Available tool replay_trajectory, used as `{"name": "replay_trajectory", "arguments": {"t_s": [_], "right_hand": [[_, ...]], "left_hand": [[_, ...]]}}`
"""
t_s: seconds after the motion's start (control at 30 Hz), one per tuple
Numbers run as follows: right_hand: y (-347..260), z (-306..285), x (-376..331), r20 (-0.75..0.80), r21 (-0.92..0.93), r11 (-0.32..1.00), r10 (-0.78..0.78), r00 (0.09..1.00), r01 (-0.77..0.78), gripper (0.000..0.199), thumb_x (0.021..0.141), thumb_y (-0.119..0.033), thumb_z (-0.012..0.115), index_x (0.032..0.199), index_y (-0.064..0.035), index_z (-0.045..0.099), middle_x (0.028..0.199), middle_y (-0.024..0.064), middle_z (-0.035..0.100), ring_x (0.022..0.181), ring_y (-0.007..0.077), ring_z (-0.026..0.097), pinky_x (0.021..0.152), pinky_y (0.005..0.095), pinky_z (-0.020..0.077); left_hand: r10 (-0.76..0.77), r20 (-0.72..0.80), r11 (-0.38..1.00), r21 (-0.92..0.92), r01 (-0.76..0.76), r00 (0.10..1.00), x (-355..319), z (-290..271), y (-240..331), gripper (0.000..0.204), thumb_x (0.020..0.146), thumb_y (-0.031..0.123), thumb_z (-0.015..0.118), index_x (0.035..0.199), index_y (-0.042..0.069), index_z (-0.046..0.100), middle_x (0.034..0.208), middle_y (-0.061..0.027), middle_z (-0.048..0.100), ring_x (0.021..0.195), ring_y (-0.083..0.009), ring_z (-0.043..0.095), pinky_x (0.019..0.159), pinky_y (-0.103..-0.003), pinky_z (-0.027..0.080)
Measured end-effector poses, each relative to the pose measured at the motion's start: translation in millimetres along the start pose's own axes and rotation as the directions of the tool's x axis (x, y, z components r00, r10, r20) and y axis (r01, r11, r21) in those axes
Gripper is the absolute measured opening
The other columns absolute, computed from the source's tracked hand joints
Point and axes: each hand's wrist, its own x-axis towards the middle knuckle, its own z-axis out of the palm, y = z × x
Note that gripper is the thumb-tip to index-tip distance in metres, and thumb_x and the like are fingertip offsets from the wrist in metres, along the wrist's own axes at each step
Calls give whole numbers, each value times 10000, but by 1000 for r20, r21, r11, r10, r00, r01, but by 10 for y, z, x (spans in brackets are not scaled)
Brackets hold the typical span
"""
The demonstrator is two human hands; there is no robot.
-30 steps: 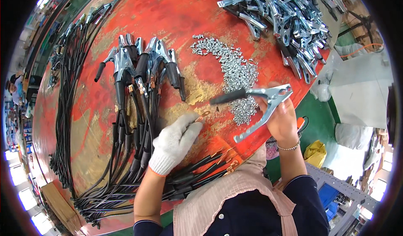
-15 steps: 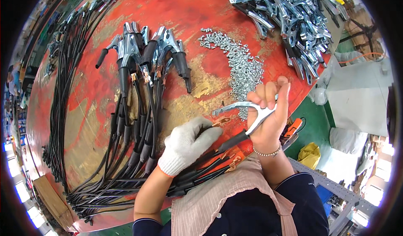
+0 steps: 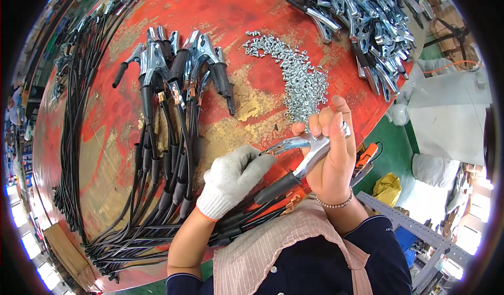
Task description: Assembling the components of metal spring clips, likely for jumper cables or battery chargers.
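My left hand [image 3: 233,177], in a white knit glove, is closed with thumb and fingers pinched on a cable end; a bit of its copper lug shows at the fingertips. My bare right hand [image 3: 336,163] grips a silver metal clamp [image 3: 315,153]. One handle of the clamp carries a black sleeve [image 3: 278,187] and slants down to the left. Its other, bare handle reaches the left fingertips, where it meets the lug. Just below lie black cables with copper lugs [image 3: 294,200], next to the pink striped apron [image 3: 278,237].
Loose small screws [image 3: 304,79] form a curved band beyond my right hand. Silver clamps [image 3: 367,27] are heaped at the far right. Clamps joined to cables [image 3: 157,64] lie left of centre, and a long cable bundle [image 3: 73,153] runs along the table's left side.
My right hand has turned the clamp and brought it left and slightly down, so its bare handle now meets the left fingertips. The left hand has barely shifted.
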Motion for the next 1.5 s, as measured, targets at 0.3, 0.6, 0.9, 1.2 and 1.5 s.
{"name": "replay_trajectory", "arguments": {"t_s": [0.3, 0.6, 0.9, 1.2, 1.5], "right_hand": [[-5, 8, -28, 35, 5, 1000, 5, 999, -5, 319, 1030, -246, 481, 1308, -124, 382, 842, -38, 419, 820, 84, 448, 886, 398, 438], [19, -41, -67, 99, -42, 998, -41, 994, 45, 328, 1027, -268, 484, 1300, -119, 379, 822, -39, 384, 809, 83, 430, 873, 389, 441], [-345, -630, 721, 296, -791, 434, -346, 890, 432, 344, 1029, -265, 460, 1197, 11, 579, 1101, 96, 605, 1018, 175, 585, 877, 325, 463], [-236, -1139, 1574, 437, -872, -290, -96, 894, 395, 148, 853, -238, 667, 922, -110, 696, 892, 82, 635, 890, 283, 604, 774, 398, 481], [-321, -468, 914, 189, -809, 586, 190, 963, 43, 129, 872, -43, 693, 986, 5, 655, 936, 53, 703, 834, 88, 647, 711, 242, 515]], "left_hand": [[-2, 10, 1000, -2, 2, 1000, -15, -3, 14, 259, 922, 279, 648, 897, 23, 676, 663, -22, 639, 602, -61, 568, 544, -254, 459], [39, 48, 999, -33, -38, 998, -5, -14, 5, 235, 934, 249, 619, 975, 25, 676, 723, -38, 663, 659, -70, 595, 603, -256, 480], [406, -51, 912, 91, -401, 912, 159, -37, -88, 297, 939, 207, 554, 1122, -16, 628, 836, -112, 696, 708, -192, 669, 648, -307, 521], [66, 109, 869, -494, -3, 992, 239, 32, -273, 268, 970, 207, 532, 1143, 19, 612, 778, -42, 655, 547, -66, 564, 455, -189, 424], [187, 65, 972, -155, -175, 980, 61, -26, -68, 274, 952, 197, 554, 1137, 11, 632, 806, -110, 684, 744, -168, 661, 708, -300, 514]]}}
